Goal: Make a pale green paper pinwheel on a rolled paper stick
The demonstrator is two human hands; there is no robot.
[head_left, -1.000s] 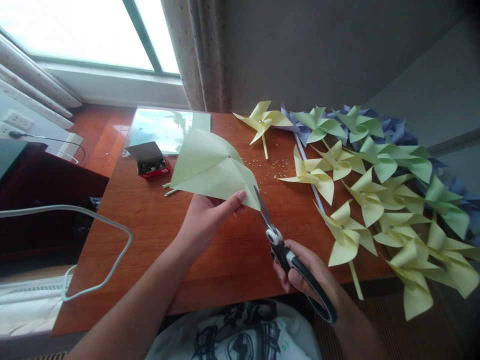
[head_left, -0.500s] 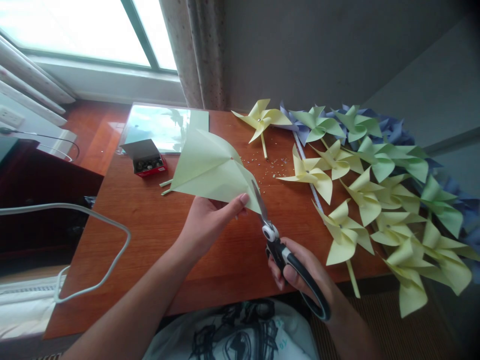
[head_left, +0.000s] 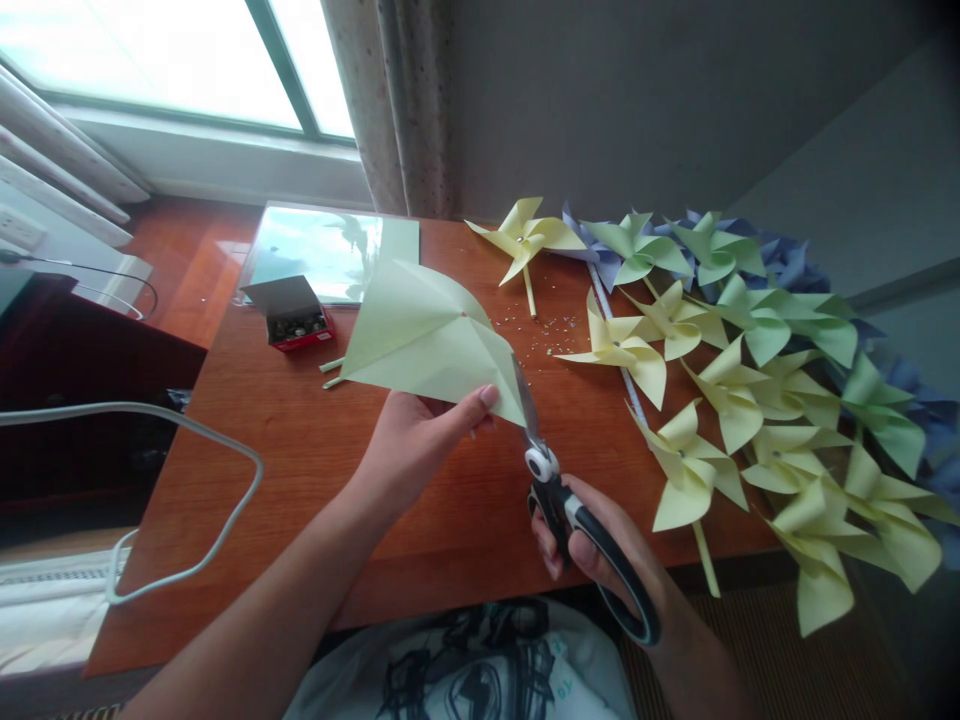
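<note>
A creased sheet of pale yellow-green paper (head_left: 420, 335) is held above the table, pinched at its near edge between the thumb and fingers of my left hand (head_left: 431, 430). A small reddish spot shows at its middle. My right hand (head_left: 592, 530) grips the black-and-white handles of a pair of scissors (head_left: 541, 465). Their blades stand at the paper's right corner, with the edge of the sheet at the blades. Two thin paper sticks (head_left: 332, 374) poke out beneath the sheet on the left.
On the brown wooden table (head_left: 300, 480), an open red box (head_left: 300, 330) of small metal pieces stands before a glossy sheet (head_left: 315, 255). Several yellow pinwheels (head_left: 690, 460), green pinwheels (head_left: 757, 315) and purple ones spread over the right side. Paper specks (head_left: 551, 330) lie mid-table; a white cable (head_left: 240, 520) loops at left.
The scissor handles have come slightly apart, and the blades have shifted a little to the right at the paper's corner. My left hand and the sheet stay nearly still.
</note>
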